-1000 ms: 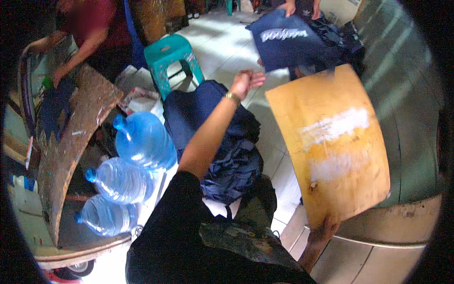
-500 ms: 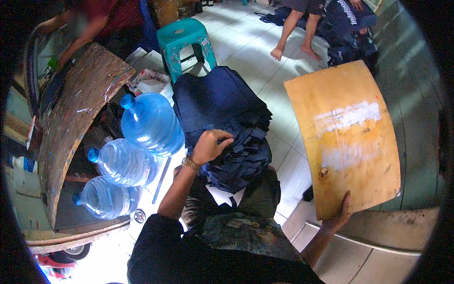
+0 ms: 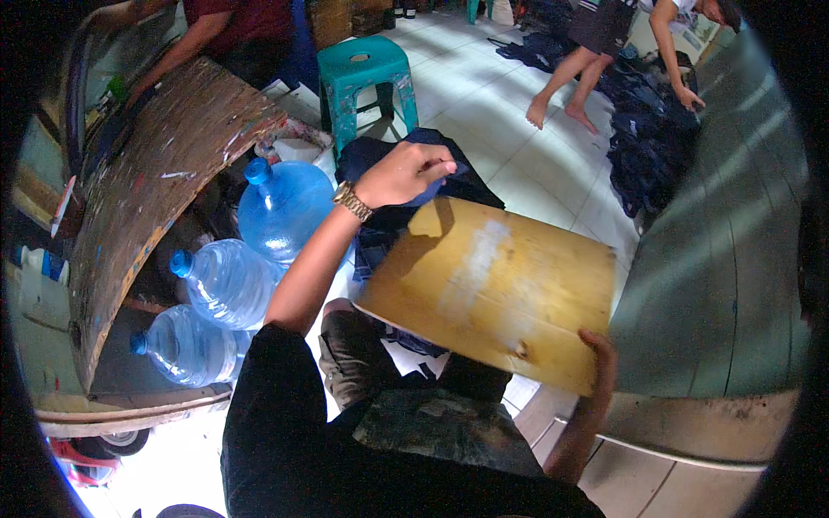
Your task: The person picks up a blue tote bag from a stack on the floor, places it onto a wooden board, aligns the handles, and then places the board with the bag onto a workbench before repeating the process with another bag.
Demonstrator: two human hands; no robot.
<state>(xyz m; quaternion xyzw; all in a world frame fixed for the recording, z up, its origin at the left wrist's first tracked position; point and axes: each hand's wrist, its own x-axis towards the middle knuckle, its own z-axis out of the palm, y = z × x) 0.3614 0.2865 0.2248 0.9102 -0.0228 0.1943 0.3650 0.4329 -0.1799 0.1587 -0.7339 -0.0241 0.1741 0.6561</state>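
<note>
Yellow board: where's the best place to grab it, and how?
Probably hold the board by its right edge, coming from the right with fingers around it: the face is broad and flat, but the edge is thin, and the right hand already grips there.

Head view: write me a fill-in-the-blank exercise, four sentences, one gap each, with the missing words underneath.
1. The right hand grips the wooden board, while the watch circles the person's ____ wrist.
2. At the left, the large water bottles number ____ in all.
3. The caps on those bottles share one colour: ____.
4. Rather than shod, the feet of the co-worker at the upper right are ____.

Missing words: left; three; blue; bare.
</note>
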